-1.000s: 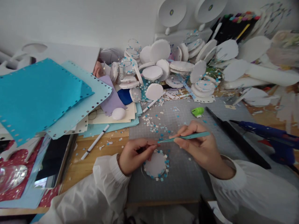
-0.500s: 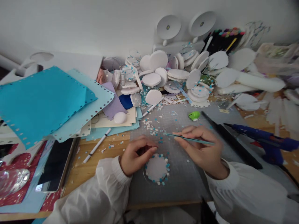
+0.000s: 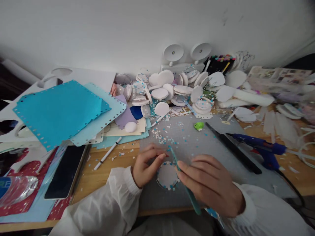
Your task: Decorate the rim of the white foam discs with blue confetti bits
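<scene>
A white disc ringed with small blue and white paper stars lies on the grey cutting mat. My left hand is beside its upper left edge, thumb and fingers drawn together; whatever might be between the fingertips cannot be made out. Teal tweezers are held in my right hand, their tips pointing away from me, just above the disc's far right edge. The right fingers cover the tweezers' middle. Loose paper stars are scattered on the mat beyond both hands.
White discs are piled along the back. To the right lie a black-handled tool, a blue glue gun and a small green item. Blue sheets, a marker and a phone are on the left.
My right hand has moved down and left to the disc, turning the tweezers from sideways to pointing forward. The left hand stays beside the disc. The camera view has tilted upward.
</scene>
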Available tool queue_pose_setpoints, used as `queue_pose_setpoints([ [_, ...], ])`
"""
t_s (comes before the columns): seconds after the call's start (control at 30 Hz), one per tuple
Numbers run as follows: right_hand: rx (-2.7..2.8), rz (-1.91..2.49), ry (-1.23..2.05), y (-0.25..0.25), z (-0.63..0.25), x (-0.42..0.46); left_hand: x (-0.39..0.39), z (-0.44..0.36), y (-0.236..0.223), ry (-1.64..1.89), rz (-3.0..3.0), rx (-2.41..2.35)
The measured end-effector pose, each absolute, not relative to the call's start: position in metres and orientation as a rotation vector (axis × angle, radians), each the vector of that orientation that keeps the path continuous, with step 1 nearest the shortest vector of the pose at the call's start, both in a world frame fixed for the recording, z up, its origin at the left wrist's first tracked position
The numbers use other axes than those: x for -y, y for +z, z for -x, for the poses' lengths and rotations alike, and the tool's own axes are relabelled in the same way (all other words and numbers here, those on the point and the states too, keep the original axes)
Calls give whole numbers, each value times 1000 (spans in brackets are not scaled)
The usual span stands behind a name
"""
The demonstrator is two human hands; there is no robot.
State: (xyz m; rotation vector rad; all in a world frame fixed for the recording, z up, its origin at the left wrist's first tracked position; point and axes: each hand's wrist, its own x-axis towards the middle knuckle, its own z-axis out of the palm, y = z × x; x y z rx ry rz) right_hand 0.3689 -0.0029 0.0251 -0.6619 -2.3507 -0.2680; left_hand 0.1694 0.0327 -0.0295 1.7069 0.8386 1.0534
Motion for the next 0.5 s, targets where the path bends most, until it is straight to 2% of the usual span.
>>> queue_pose_setpoints([
  [0.1,2410,547,-369,23,-354,2,-32,-167,-24,999,-1573,-682],
  [0.23,2405,543,-447,9,-336,-4,-29,-168,-31,920,-1203,-744],
  [0.4,2355,771,-177,8,-334,-4,-33,-170,-36,926,-1008,-831],
  [0.5,2234,845,-107,9,-366,13,-37,-168,-35,946,-993,-871],
])
